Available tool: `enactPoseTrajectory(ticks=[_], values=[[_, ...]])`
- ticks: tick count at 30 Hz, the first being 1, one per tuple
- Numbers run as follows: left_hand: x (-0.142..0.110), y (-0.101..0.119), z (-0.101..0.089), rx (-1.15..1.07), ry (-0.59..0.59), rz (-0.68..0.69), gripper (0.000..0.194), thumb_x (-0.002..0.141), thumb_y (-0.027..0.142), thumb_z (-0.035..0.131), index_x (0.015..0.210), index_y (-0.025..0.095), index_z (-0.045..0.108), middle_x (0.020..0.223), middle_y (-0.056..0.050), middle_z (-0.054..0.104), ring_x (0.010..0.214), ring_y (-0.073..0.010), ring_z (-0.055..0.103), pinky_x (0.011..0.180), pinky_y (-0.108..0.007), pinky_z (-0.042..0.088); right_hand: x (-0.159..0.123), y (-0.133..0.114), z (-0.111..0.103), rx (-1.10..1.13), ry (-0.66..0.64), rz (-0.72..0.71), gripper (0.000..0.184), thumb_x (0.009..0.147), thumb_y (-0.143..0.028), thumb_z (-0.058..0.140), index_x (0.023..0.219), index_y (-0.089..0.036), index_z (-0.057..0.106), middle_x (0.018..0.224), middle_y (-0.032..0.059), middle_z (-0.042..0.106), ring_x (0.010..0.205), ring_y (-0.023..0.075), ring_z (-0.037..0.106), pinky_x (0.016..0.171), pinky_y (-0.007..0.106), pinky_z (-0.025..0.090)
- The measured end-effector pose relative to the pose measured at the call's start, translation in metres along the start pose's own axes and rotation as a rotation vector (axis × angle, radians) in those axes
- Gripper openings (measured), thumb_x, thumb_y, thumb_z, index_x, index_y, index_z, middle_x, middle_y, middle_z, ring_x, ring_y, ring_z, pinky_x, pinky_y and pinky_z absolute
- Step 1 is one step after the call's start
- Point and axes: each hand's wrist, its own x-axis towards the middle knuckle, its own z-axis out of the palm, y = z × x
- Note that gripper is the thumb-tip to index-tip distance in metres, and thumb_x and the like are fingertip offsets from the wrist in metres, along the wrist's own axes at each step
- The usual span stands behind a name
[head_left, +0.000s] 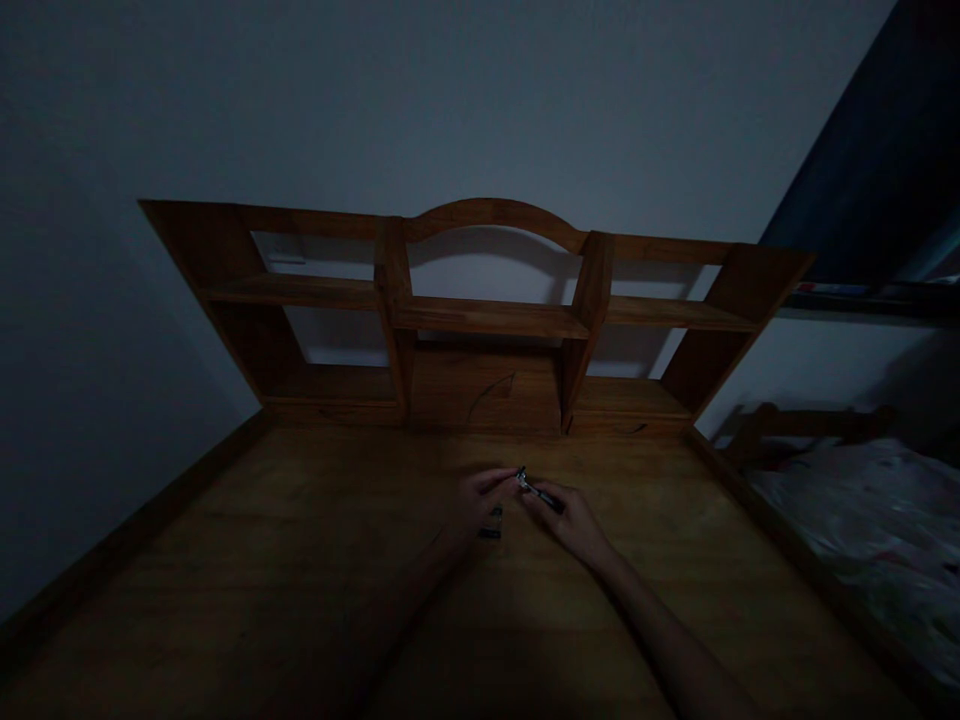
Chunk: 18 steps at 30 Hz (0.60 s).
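Over the middle of the wooden desk [300,560], my right hand [574,518] is closed around the dark handle of a small razor [538,492]. Its silver and black head points up and to the left. My left hand [480,497] pinches at that head with its fingertips; the fine detail there is too dark to make out. A small dark flat packet [491,523] with a lighter middle lies on the desk just below my left hand, partly covered by it.
A wooden shelf unit [491,318] with open compartments and an arched top stands along the back of the desk. Raised edges run down both sides. Beyond the right edge lies a pile of pale plastic bags [870,510]. A dark curtain [862,160] hangs at upper right.
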Motion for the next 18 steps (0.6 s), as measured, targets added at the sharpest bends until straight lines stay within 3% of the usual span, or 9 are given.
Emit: enactPoseTrajectory(ticks=[6,13,18], values=[[-0.003,0.005,0.003,0.004,0.061,-0.018,0.037,0.076,0.046,0.061,0.097,0.017,0.07,0.095,-0.008,0.07,0.09,-0.0201,0.064,0.086,-0.034,0.048,-0.001,-0.008,-0.002,-0.061,-0.009,-0.056,0.031,0.092,-0.037,0.043,0.108,-0.022,0.065,0.107,0.0057,0.066,0.097,0.0206,0.061,0.086,0.031,0.045],[-0.006,0.013,0.001,-0.032,0.012,-0.113,0.043,0.073,0.053,0.062,0.095,0.017,0.07,0.093,-0.008,0.069,0.086,-0.0203,0.063,0.079,-0.031,0.05,-0.001,-0.008,-0.004,-0.164,-0.022,-0.076,0.028,0.091,-0.034,0.045,0.109,-0.022,0.063,0.104,0.0053,0.067,0.089,0.0192,0.063,0.081,0.029,0.047],[-0.006,0.015,0.001,0.015,-0.029,-0.048,0.038,0.078,0.051,0.057,0.089,0.017,0.071,0.09,-0.006,0.068,0.088,-0.0191,0.061,0.08,-0.029,0.048,-0.001,-0.004,-0.004,-0.239,0.001,-0.092,0.028,0.089,-0.033,0.049,0.111,-0.024,0.063,0.105,0.0047,0.067,0.09,0.019,0.063,0.079,0.028,0.047]])
